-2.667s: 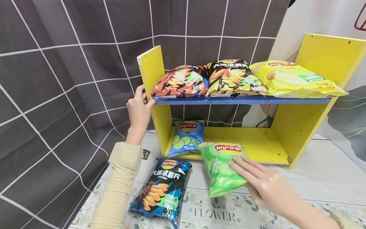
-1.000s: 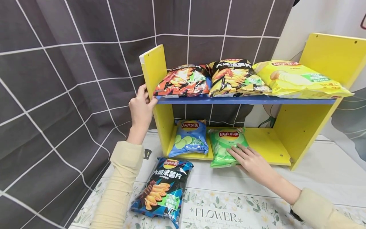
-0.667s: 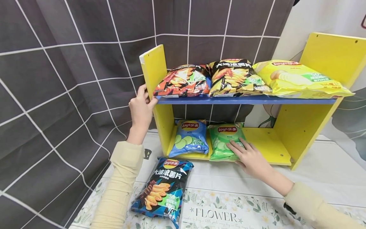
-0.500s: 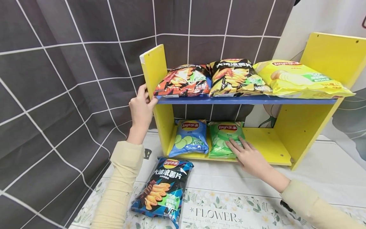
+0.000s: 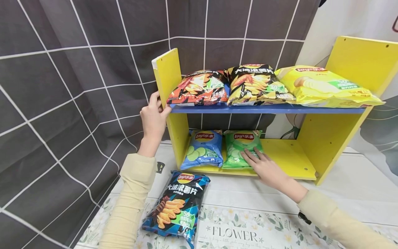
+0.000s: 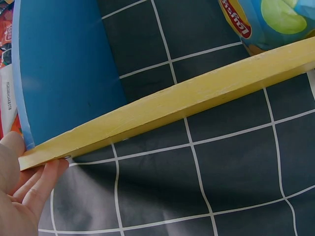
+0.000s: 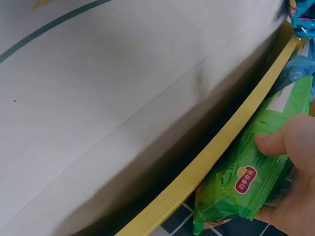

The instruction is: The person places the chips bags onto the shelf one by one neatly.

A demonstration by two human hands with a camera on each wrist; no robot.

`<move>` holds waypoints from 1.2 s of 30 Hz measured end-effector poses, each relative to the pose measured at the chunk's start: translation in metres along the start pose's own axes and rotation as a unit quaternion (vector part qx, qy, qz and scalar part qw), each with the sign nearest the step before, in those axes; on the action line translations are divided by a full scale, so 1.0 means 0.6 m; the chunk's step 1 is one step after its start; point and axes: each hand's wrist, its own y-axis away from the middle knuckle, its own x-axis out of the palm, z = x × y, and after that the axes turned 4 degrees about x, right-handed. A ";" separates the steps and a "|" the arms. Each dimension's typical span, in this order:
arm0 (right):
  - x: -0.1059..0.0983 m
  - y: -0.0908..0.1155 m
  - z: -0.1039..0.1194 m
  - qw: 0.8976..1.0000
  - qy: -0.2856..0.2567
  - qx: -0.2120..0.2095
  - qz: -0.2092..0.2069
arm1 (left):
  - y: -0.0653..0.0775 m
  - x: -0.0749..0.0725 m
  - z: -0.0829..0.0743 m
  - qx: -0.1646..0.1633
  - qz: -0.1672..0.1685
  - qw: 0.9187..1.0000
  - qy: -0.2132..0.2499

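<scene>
My left hand [image 5: 153, 119] grips the left side panel [image 6: 162, 101] of a yellow and blue shelf, its thumb at the front edge and fingers on the outer face. On the lower board, a green bag of chips [image 5: 235, 147] stands leaning back, right beside a blue bag of chips [image 5: 203, 148]. My right hand [image 5: 268, 169] holds the green bag at its lower right, fingers over the front. In the right wrist view, the thumb [image 7: 270, 143] lies on the bag's green wrapper, with other fingers across from it, partly hidden.
On the blue upper board [image 5: 267, 109] lie a red bag [image 5: 199, 88], a black and gold bag [image 5: 258, 84] and a yellow bag [image 5: 326, 86]. A dark blue chip bag [image 5: 177, 207] lies on the floral tablecloth [image 5: 248, 224]. A dark grid curtain [image 5: 77, 86] hangs behind.
My right hand has carried the green bag from in front of the shelf onto the lower board, then slid it back and left. The blue bag has shifted slightly left. My left hand stays put.
</scene>
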 end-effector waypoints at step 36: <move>-0.013 -0.018 0.074 0.996 -0.005 0.055 -0.063 | -0.001 -0.001 -0.002 0.002 0.001 1.000 -0.002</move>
